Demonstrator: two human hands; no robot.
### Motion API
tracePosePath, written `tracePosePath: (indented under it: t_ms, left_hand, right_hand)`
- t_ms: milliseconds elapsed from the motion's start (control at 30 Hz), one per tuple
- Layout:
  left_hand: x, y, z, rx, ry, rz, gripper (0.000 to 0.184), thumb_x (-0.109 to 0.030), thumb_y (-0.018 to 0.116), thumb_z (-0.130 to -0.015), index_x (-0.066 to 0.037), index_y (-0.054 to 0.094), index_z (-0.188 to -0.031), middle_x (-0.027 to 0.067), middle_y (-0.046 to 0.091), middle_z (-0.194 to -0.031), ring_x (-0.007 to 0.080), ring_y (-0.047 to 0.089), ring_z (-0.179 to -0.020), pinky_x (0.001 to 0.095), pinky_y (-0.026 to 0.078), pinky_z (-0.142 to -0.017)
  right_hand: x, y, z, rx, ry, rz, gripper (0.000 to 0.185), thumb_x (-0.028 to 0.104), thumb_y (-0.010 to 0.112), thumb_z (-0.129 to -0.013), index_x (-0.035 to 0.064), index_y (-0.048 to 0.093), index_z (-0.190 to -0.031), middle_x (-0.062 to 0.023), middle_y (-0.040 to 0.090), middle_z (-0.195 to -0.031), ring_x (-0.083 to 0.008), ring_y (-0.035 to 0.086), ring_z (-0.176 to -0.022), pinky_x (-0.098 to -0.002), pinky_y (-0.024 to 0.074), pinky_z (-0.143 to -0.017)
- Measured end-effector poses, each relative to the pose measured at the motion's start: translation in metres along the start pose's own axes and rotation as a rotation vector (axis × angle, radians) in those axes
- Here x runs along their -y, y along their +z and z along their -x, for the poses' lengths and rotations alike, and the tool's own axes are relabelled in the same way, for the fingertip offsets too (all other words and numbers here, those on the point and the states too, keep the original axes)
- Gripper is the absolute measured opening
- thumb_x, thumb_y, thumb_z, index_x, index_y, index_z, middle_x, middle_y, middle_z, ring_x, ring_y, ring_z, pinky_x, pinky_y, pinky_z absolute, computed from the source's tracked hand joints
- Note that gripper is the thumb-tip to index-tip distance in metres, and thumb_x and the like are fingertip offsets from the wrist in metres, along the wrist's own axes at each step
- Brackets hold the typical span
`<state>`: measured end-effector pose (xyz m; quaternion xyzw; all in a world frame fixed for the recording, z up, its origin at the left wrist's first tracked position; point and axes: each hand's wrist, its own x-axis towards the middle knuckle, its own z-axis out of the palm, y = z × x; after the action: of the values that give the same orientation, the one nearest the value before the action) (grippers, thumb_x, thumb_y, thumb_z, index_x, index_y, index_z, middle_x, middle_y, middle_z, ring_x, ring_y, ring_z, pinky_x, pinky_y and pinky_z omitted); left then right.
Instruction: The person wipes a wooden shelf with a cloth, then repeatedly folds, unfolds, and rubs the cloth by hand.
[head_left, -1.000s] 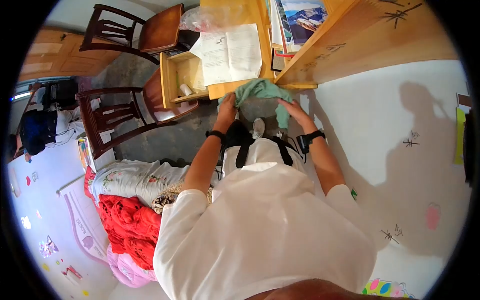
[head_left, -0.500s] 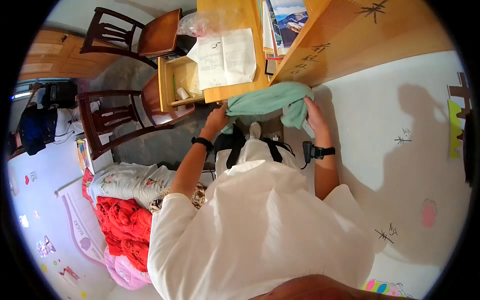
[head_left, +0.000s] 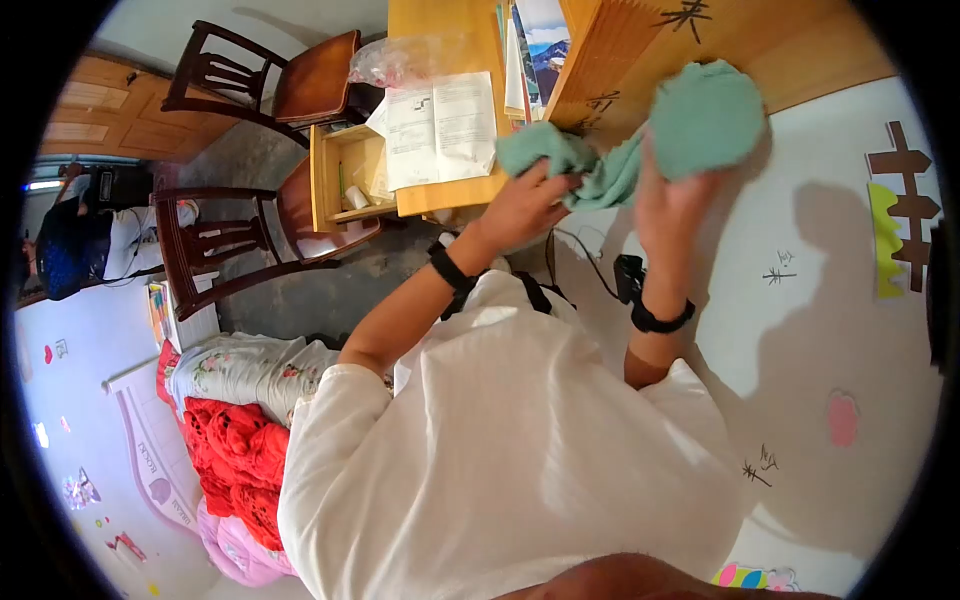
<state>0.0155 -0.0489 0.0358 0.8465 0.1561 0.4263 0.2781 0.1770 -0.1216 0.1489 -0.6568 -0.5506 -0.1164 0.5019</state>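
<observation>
Fingers (head_left: 545,182) of the left hand (head_left: 522,208) curl around a gathered part of a green cloth (head_left: 706,118), held up by the near right corner of the desk (head_left: 455,195); the right hand (head_left: 680,200) is at its bunched other end, fingers hidden behind the fabric, their grip impossible to tell from here. Papers (head_left: 440,130) lie on the desk, with an open drawer (head_left: 319,180) at its left and a chair (head_left: 315,205) beside that.
</observation>
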Motion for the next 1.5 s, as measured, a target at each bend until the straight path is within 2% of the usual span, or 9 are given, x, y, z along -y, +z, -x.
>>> tracePosePath:
  t_ms: [33, 400, 600, 900, 967, 1200, 1267, 1367, 1500]
  left_hand:
    - [-0.002, 0.006, -0.004, 0.08, -0.056, 0.018, 0.039, -0.008, 0.072, -0.074, -0.005, 0.058, -0.111, 0.018, 0.057, -0.094, 0.0367, 0.059, -0.088, 0.0423, 0.051, -0.072]
    - [0.074, 0.059, 0.041, 0.374, -0.587, 0.256, 0.025, -0.011, 0.064, -0.084, 0.002, 0.062, -0.106, 0.0247, 0.063, -0.103, 0.0386, 0.062, -0.093, 0.0403, 0.05, -0.079]
    - [0.074, 0.077, 0.042, 0.359, -0.541, 0.076, 0.022, -0.014, 0.061, -0.086, -0.001, 0.063, -0.103, 0.0244, 0.063, -0.097, 0.0417, 0.06, -0.084, 0.0447, 0.049, -0.072]
    - [-0.06, -0.002, -0.077, -0.163, -0.107, 0.322, 0.027, -0.01, 0.06, -0.085, 0.001, 0.06, -0.11, 0.0235, 0.062, -0.097, 0.0418, 0.06, -0.09, 0.0434, 0.048, -0.08]
    - [-0.054, 0.005, -0.065, -0.034, -0.456, 0.374, 0.023, -0.013, 0.059, -0.087, 0.003, 0.062, -0.103, 0.0226, 0.064, -0.09, 0.0417, 0.061, -0.08, 0.0422, 0.05, -0.075]
    - [0.064, 0.035, 0.044, 0.165, -0.663, 0.046, 0.028, -0.022, 0.054, -0.09, 0.004, 0.064, -0.084, 0.0276, 0.06, -0.078, 0.0424, 0.06, -0.076, 0.0476, 0.045, -0.063]
    - [0.025, 0.011, 0.016, 0.163, -0.688, -0.005, 0.034, -0.024, 0.051, -0.092, 0.006, 0.06, -0.079, 0.0244, 0.058, -0.068, 0.0373, 0.06, -0.065, 0.0438, 0.046, -0.061]
    - [-0.008, -0.007, -0.033, 0.012, -0.604, 0.398, 0.036, -0.025, 0.045, -0.095, 0.005, 0.052, -0.077, 0.0083, 0.044, -0.06, 0.011, 0.045, -0.061, 0.0336, 0.041, -0.054]
    - [-0.05, -0.013, -0.066, 0.048, -0.545, 0.531, 0.029, -0.022, 0.045, -0.094, 0.004, 0.055, -0.088, 0.0087, 0.045, -0.062, 0.0115, 0.044, -0.061, 0.0317, 0.039, -0.056]
  right_hand:
    - [-0.007, 0.012, -0.001, 0.12, -0.205, 0.256, 0.036, 0.014, 0.062, -0.087, -0.0027, 0.055, -0.119, -0.0222, 0.056, -0.118, -0.0433, 0.051, -0.109, -0.0514, 0.0375, -0.095]
    - [-0.078, 0.058, 0.087, 0.285, -0.097, 0.323, 0.049, 0.015, 0.065, -0.081, -0.002, 0.05, -0.124, -0.0297, 0.042, -0.128, -0.0479, 0.046, -0.109, -0.0565, 0.0359, -0.097]
    - [-0.127, 0.079, 0.139, 0.133, 0.321, -0.006, 0.049, 0.017, 0.063, -0.087, -0.0025, 0.045, -0.128, -0.025, 0.043, -0.128, -0.042, 0.041, -0.118, -0.0537, 0.0328, -0.099]
    - [-0.064, 0.028, 0.057, -0.056, 0.169, -0.505, 0.035, 0.011, 0.061, -0.087, -0.0021, 0.054, -0.119, -0.0189, 0.053, -0.121, -0.0374, 0.048, -0.113, -0.0493, 0.0319, -0.1]
    - [-0.077, 0.038, 0.068, -0.007, 0.141, -0.305, 0.036, 0.012, 0.061, -0.087, -0.0016, 0.054, -0.119, -0.019, 0.053, -0.122, -0.037, 0.048, -0.113, -0.0488, 0.0312, -0.101]
    - [-0.112, 0.069, 0.123, 0.115, 0.298, -0.218, 0.039, 0.012, 0.069, -0.082, -0.0014, 0.056, -0.115, -0.0198, 0.052, -0.121, -0.0366, 0.047, -0.114, -0.0489, 0.0326, -0.1]
    - [-0.092, 0.048, 0.119, 0.108, 0.301, -0.232, 0.038, 0.012, 0.069, -0.081, -0.0015, 0.056, -0.114, -0.0196, 0.053, -0.12, -0.0361, 0.048, -0.112, -0.0485, 0.034, -0.099]
    - [-0.073, 0.023, 0.08, 0.127, 0.295, -0.469, 0.043, 0.016, 0.072, -0.08, -0.0003, 0.055, -0.116, -0.0174, 0.053, -0.118, -0.0348, 0.047, -0.114, -0.0448, 0.0371, -0.096]
    - [-0.044, 0.008, 0.048, 0.152, 0.033, -0.229, 0.063, 0.03, 0.081, -0.07, 0.0024, 0.055, -0.12, -0.0168, 0.053, -0.123, -0.038, 0.044, -0.117, -0.0485, 0.0312, -0.102]
